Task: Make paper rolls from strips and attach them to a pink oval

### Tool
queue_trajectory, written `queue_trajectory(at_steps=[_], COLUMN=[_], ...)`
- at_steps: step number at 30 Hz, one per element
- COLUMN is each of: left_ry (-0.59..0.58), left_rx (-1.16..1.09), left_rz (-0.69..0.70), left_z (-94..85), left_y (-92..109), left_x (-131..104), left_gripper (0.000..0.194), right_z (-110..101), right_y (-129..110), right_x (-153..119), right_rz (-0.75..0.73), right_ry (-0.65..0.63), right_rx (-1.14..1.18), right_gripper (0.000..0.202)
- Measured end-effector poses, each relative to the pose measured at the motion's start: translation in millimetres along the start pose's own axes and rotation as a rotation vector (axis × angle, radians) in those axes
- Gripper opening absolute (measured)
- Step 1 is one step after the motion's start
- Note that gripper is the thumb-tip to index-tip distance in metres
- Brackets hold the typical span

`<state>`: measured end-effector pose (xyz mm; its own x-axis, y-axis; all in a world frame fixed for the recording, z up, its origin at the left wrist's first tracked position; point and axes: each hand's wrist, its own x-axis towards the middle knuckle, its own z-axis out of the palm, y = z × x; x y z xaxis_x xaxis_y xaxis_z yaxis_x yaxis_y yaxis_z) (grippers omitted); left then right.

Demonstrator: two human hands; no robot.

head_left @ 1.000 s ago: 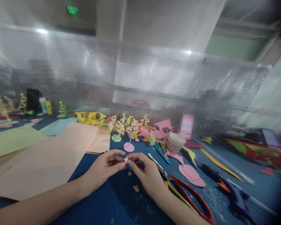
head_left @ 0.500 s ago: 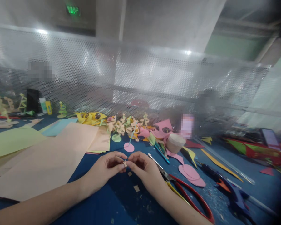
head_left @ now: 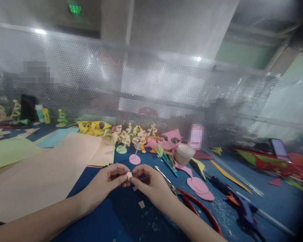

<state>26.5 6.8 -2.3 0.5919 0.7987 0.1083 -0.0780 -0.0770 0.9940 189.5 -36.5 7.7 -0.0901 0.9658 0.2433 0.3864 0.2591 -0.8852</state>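
Observation:
Between the fingertips of both hands is a small pale paper star (head_left: 129,175). My left hand (head_left: 111,176) pinches it from the left with thumb and forefinger. From the right, my right hand (head_left: 147,179) has thumb and fingertips closed on its edge. Just beyond the hands stands a thin blue stick on a round pink paper base (head_left: 134,159). Red-handled scissors (head_left: 176,191) lie beside my right hand, partly hidden by the forearm. A small pale paper scrap (head_left: 141,204) rests on the blue table below the hands.
Large paper sheets (head_left: 65,161) cover the left side. Curled paper ornaments (head_left: 126,136) stand at the back. A white cup (head_left: 184,154), pink paper ovals (head_left: 199,186) and a blue glue gun (head_left: 234,195) are to the right. A perforated metal screen (head_left: 151,84) rises behind.
The star has turned so that its flat face shows more clearly between the fingertips. The whole view has shifted slightly, with things on the table appearing further left.

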Motion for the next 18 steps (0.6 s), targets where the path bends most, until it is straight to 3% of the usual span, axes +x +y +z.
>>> queue_trajectory(at_steps=[4,8,12,15,18], left_ry=[0.027,0.046,0.074,0.1,0.108], left_rx=[0.011,0.018,0.016,-0.007,-0.019], left_rz=[-0.056,-0.089,-0.118,-0.125,-0.126], left_z=[1.1,1.7,1.3,1.0,0.8], left_y=[5,9,10,9,9], left_x=[-1,-1,0,1,2], left_gripper=[0.018,0.02,0.021,0.019,0.018], right_z=[-31,-53,-59,-62,-64], right_y=[-4,11,38,51,54], right_x=[-10,-38,-64,-71,-67], right_rz=[0.059,0.152,0.081,-0.01,-0.003], right_ry=[0.02,0.075,0.207,0.222,0.244], right_rx=[-0.629,-1.106,-1.217,-1.179,-1.125], right_gripper=[0.022,0.039,0.043,0.026,0.018])
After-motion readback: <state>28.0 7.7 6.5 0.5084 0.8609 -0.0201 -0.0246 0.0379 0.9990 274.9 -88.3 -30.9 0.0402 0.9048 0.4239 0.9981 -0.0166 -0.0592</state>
